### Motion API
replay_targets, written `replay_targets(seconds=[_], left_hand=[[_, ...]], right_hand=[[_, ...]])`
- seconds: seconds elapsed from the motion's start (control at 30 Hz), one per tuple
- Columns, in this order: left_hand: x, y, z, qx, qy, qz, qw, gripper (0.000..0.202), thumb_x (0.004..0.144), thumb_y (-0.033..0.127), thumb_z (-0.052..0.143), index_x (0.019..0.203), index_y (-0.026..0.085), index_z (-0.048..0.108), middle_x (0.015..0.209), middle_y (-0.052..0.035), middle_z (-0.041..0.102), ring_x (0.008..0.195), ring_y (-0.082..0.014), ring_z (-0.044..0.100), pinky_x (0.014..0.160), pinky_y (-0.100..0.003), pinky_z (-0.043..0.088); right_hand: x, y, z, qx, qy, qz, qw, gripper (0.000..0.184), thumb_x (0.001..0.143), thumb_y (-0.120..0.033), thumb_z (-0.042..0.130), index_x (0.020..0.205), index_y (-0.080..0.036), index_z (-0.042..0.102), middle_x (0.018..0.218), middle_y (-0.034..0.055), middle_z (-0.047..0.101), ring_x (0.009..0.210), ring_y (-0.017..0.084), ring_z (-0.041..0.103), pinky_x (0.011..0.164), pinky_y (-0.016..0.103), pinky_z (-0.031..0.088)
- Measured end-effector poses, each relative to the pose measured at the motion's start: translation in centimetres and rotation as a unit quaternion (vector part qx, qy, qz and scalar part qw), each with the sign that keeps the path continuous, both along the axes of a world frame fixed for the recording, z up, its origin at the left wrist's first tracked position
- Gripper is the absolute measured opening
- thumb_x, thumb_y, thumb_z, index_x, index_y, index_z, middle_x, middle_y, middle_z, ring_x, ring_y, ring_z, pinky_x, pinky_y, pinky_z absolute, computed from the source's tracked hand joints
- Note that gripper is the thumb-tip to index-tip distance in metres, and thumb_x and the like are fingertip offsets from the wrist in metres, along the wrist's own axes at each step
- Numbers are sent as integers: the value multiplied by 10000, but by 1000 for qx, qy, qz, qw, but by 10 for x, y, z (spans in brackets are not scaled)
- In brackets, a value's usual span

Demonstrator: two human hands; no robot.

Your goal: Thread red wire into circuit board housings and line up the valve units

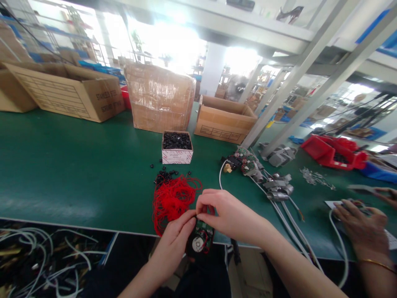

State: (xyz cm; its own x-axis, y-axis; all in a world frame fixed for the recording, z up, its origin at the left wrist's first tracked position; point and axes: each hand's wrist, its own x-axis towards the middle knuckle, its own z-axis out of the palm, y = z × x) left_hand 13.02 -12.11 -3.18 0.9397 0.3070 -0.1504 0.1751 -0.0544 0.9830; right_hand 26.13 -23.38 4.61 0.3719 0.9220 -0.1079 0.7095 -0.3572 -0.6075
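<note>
My left hand (173,238) grips a black housing (191,247) at the table's front edge. Inside the housing sit a green circuit board (203,225), red wires and a white round part (197,244). Over its top edge my right hand (218,211) is closed in a pinch; whatever lies between those fingertips is too small to make out. Just beyond my hands spreads a tangled heap of thin red wires (173,198). Small black parts (164,177) lie loose behind the heap, close to a small white box (177,156) filled with similar black pieces.
Cardboard boxes (159,95) line the back of the green table (77,165). To the right lie grey metal assemblies (279,188) with white cables, and a red bin (335,151). A co-worker's hand (361,223) works at far right. Cable-filled storage (46,260) stands below left.
</note>
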Motion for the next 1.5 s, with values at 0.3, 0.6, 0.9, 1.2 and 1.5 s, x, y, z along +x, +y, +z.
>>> replay_targets(seconds=[0.3, 0.6, 0.9, 1.2, 1.5], left_hand=[[-2, 2, 0, -9, -2, -40, 999, 449, 978, 430, 380, 1181, 181, 693, 972, -40, 720, 897, -201, 664, 747, -240, 528], [-2, 1, -1, 7, 3, -19, 1000, 426, 961, 416, 412, 1164, 183, 704, 999, -61, 748, 1112, -258, 649, 927, -318, 545], [-1, 3, -2, 24, 4, -27, 999, 454, 980, 406, 388, 1219, 166, 691, 1191, -85, 725, 1224, -279, 606, 1023, -359, 510], [-11, 15, 2, 15, 14, -81, 997, 567, 979, 397, 434, 1510, 202, 464, 1519, -80, 522, 1436, -273, 428, 1254, -486, 246], [-17, 18, 7, -148, 9, -159, 976, 833, 862, 283, 613, 1601, 210, 237, 1490, -144, 536, 1392, -313, 484, 1015, -436, 546]], right_hand=[[4, -22, 2, -41, 66, -62, 995, 147, 795, 2, 677, 783, -144, 662, 760, -31, 612, 702, 105, 533, 655, 215, 389], [-9, -45, -25, 21, 200, -124, 972, 138, 806, -56, 619, 906, -148, 596, 777, -33, 587, 695, 99, 525, 630, 207, 418], [-27, -52, -53, 82, 369, -178, 909, 313, 721, -205, 612, 1006, -178, 487, 752, -51, 593, 597, 92, 569, 487, 166, 452], [-42, -53, -68, 126, 480, -227, 838, 550, 710, -350, 729, 1148, -193, 435, 731, -42, 644, 569, 133, 665, 526, 208, 543], [-45, -54, -70, 150, 463, -214, 847, 572, 712, -287, 715, 1215, -192, 459, 746, -39, 626, 578, 133, 645, 541, 219, 531]])
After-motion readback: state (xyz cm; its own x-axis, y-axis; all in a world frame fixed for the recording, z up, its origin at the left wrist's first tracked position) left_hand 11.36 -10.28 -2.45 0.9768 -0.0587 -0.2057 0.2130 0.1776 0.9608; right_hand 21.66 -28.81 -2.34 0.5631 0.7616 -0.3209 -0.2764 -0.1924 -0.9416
